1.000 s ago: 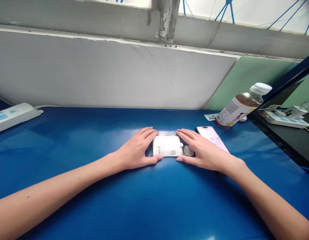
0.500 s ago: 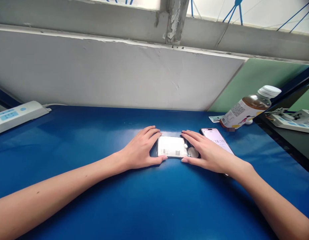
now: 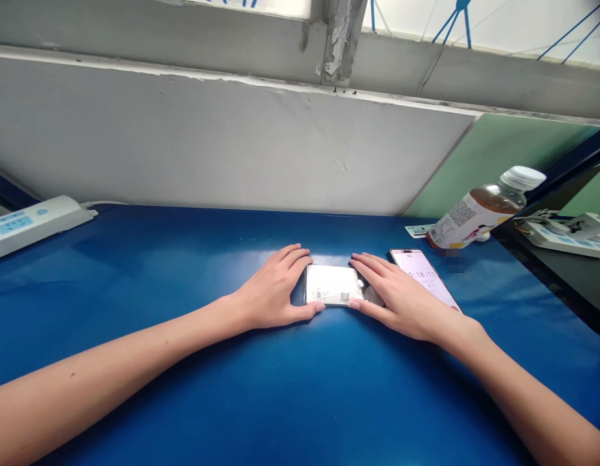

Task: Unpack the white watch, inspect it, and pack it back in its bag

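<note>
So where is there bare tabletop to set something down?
The glossy blue table is bare between the white power strip and the left hand, and between both forearms. Crowded at right: lit smartphone, amber drink bottle, right hand on the white flat packet.

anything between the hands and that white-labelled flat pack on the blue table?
Nothing visible. The left hand and right hand already touch the flat pack at its two short ends, fingers along its edges. The phone lies just right of the right hand, off the pack.
</note>
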`<state>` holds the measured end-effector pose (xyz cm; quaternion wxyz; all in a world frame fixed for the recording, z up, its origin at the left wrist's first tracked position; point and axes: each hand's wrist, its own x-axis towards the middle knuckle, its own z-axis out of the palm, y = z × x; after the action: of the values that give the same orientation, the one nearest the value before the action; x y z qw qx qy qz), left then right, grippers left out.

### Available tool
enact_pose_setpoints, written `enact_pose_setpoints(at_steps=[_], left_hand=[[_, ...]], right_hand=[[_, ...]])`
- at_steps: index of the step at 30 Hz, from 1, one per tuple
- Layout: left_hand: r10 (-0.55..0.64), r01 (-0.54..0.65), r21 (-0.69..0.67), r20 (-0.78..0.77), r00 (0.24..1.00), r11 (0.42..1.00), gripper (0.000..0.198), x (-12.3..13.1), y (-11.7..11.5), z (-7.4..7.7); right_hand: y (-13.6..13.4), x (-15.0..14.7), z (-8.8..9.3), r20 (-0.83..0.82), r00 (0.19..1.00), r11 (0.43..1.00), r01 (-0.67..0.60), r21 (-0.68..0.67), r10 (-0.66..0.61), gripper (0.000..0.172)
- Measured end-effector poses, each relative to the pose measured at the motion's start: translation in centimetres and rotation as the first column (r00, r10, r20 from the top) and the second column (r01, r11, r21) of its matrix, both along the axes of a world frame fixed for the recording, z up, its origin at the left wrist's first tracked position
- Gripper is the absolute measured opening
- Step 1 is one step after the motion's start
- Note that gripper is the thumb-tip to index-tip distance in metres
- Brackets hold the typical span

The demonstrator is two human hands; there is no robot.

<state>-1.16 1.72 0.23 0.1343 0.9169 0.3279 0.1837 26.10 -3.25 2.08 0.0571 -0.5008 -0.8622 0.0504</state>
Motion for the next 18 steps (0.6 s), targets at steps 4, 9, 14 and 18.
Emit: enact_pose_setpoints(at_steps=[4, 9, 14, 18], left_hand=[[-0.028, 0.028, -0.003, -0.032, 0.999, 1.000, 0.071, -0.1, 0.0, -0.1], [-0.045, 0.045, 0.016, -0.028, 0.999, 0.999, 0.067, -0.2, 0.0, -0.1], [-0.074, 0.074, 0.032, -0.013, 0.997, 0.997, 0.064, 0.0, 0.0, 0.0], [-0.077, 0.078, 0.013, -0.033, 0.996, 0.997, 0.065, 0.2, 0.0, 0.2]], right_hand=[[-0.2, -0.7, -0.6, -0.052, 0.998, 0.999, -0.017, 0.041, 0.019, 0.063], [-0.5, -1.8, -1.2, -0.154, 0.988, 0.993, 0.036, 0.114, -0.018, 0.051], [-0.6, -2.4, -1.7, -0.195, 0.978, 0.983, 0.104, 0.155, -0.072, 0.044], [-0.6, -2.5, -2.0, -0.141, 0.990, 0.981, 0.054, 0.186, -0.028, 0.041]])
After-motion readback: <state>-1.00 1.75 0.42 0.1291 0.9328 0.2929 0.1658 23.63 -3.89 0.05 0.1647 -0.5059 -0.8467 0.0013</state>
